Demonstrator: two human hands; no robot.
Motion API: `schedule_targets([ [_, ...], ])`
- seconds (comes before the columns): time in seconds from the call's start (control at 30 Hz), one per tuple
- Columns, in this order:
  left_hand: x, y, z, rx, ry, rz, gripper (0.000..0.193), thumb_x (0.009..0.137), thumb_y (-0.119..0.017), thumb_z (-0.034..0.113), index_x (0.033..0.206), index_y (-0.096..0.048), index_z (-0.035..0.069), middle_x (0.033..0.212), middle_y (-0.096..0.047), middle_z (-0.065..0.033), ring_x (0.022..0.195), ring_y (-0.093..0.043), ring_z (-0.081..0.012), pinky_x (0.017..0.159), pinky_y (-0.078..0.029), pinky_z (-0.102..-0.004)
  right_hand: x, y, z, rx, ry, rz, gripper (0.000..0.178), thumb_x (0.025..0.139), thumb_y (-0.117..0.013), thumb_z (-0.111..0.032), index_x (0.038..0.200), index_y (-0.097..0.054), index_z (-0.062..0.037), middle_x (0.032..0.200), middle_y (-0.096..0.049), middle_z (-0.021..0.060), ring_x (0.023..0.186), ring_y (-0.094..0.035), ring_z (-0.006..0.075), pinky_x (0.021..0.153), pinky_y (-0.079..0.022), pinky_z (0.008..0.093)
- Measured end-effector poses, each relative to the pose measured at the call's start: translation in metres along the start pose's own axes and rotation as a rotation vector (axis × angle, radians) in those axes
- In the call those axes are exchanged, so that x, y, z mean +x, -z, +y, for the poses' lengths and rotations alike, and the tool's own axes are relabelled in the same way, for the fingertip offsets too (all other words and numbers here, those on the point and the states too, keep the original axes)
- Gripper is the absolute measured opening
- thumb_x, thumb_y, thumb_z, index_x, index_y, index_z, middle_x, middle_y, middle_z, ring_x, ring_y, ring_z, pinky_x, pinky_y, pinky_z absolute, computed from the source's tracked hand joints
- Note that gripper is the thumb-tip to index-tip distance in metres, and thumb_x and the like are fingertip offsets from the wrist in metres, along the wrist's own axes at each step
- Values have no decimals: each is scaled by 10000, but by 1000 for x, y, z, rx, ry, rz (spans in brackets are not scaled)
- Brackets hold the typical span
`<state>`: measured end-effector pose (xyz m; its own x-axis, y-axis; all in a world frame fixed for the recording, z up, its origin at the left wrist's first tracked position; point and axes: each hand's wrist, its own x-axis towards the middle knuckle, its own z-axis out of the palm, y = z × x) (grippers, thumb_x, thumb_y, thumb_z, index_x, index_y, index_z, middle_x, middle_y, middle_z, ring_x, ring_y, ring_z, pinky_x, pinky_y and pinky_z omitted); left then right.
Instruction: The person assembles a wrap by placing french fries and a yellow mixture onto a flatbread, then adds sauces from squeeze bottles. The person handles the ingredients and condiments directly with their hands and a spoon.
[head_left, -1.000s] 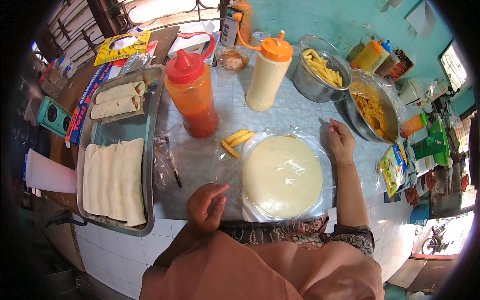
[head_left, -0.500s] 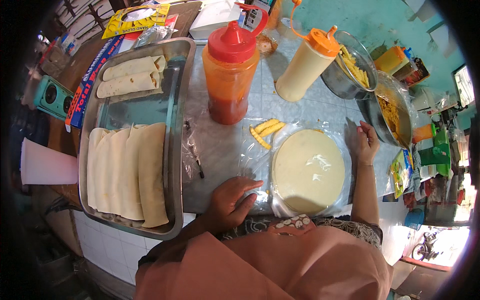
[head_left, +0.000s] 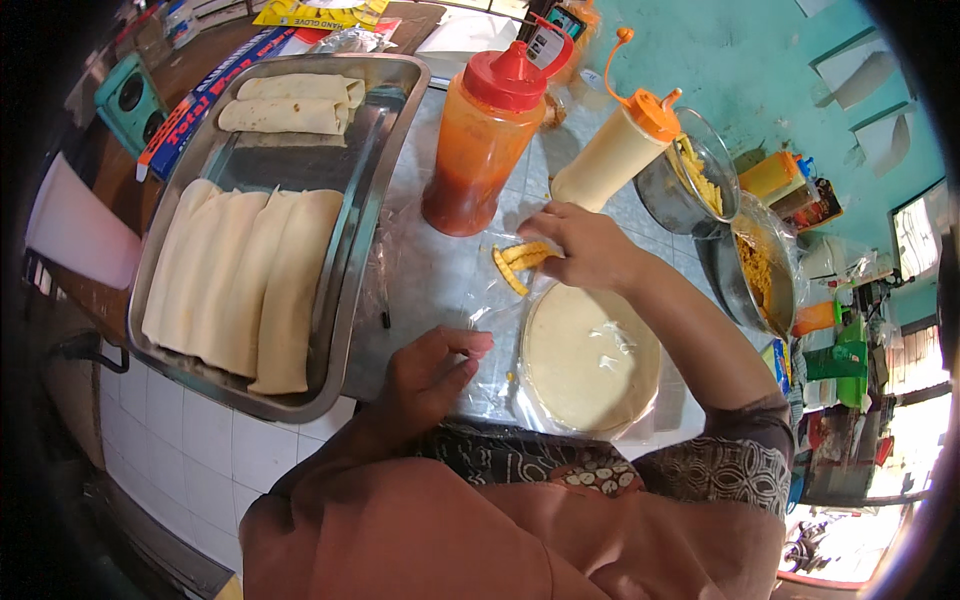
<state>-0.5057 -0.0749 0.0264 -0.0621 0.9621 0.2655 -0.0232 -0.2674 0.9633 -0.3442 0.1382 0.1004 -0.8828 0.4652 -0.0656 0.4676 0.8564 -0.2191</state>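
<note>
A round stack of pale flat wraps (head_left: 590, 355) lies on clear plastic in front of me, with light glare on top. Several yellow crinkle-cut fries (head_left: 512, 272) rest on the plastic just beyond its far left edge. My right hand (head_left: 590, 245) reaches across above the stack, its fingers bent around the right ends of the fries; its palm side is hidden. Left of the stack, my left hand (head_left: 430, 375) hovers near the table's front edge, thumb and index finger apart, holding nothing. A red-capped squeeze bottle of red sauce (head_left: 478, 150) stands behind the fries.
A metal tray (head_left: 345, 350) with rolled wraps (head_left: 235, 280) is at left. An orange-capped bottle of cream sauce (head_left: 610, 160) stands beyond my right hand. Farther right are a bowl of fries (head_left: 695, 175) and a bowl of orange-yellow filling (head_left: 755, 270). A pink cup (head_left: 85, 225) stands far left.
My right hand has moved from the right of the wraps, over the stack, to the fries. My left hand stays near the stack's left side. The view has tilted slightly.
</note>
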Motion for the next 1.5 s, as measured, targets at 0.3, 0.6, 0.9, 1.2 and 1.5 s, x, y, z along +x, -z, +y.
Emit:
schedule_targets([
  [0.3,1,-8,0,88,-36,134,223,838,-550,-43,1050,-597,4,999,-636,-102,931,-606,-156,846,-472,-278,24,-14,10,-64,11,19,290,693,-627,-200,958,-560,-102,924,-605,111,877,-595,304,739,-483,413],
  [0.6,48,-28,51,560,-486,62,234,781,-580,-17,1012,-606,13,899,-623,-140,835,-615,-251,743,-484,-337,-76,23,-8,122,-31,40,266,660,-613,-163,908,-579,-73,870,-579,128,836,-575,322,708,-465,414],
  [0.9,116,-58,29,1069,-323,-349,166,729,-616,65,894,-606,58,793,-581,-91,808,-563,-297,720,-454,-400,-120,4,-7,91,-4,339,286,681,-650,-175,945,-627,-68,897,-574,108,824,-564,292,715,-464,386],
  [1.2,107,-65,4,817,-310,-478,160,734,-625,89,887,-582,68,890,-564,-98,870,-544,-302,776,-439,-401,-147,-9,-28,47,-69,410,251,654,-661,-87,905,-657,-97,836,-550,90,740,-559,259,627,-474,350],
  [1.5,109,-62,1,742,-309,-438,149,715,-632,69,854,-578,63,846,-561,-95,839,-543,-302,751,-442,-402,-126,-23,-32,-52,-48,341,196,673,-660,-141,847,-589,-85,852,-508,67,769,-515,242,640,-428,363],
])
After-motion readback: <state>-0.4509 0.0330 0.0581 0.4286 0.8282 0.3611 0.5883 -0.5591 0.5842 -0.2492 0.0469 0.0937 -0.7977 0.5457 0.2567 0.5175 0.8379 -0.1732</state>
